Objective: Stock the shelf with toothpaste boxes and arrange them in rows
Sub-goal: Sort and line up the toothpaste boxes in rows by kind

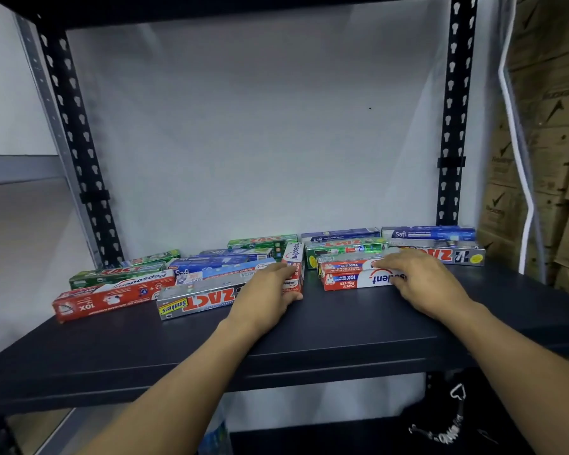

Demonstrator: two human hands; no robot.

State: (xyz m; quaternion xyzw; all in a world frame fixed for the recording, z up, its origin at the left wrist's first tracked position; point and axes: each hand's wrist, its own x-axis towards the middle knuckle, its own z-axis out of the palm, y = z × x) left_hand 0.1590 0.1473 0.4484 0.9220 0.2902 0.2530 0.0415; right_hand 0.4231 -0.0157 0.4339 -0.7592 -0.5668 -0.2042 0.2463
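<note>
L hand [266,290] grips red-white cardboard box [293,261], 12 o'clock; R hand [421,277] flat on red-white box pile [349,281], 1 o'clock. Prob light, crushable: hold long sides.

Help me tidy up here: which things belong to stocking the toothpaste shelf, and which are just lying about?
Job: toothpaste boxes, black shelf, left hand gripping the crosswise Pepsodent box, right hand resting on a red box.
Lying about: cardboard cartons, white cord, at the right.
</note>
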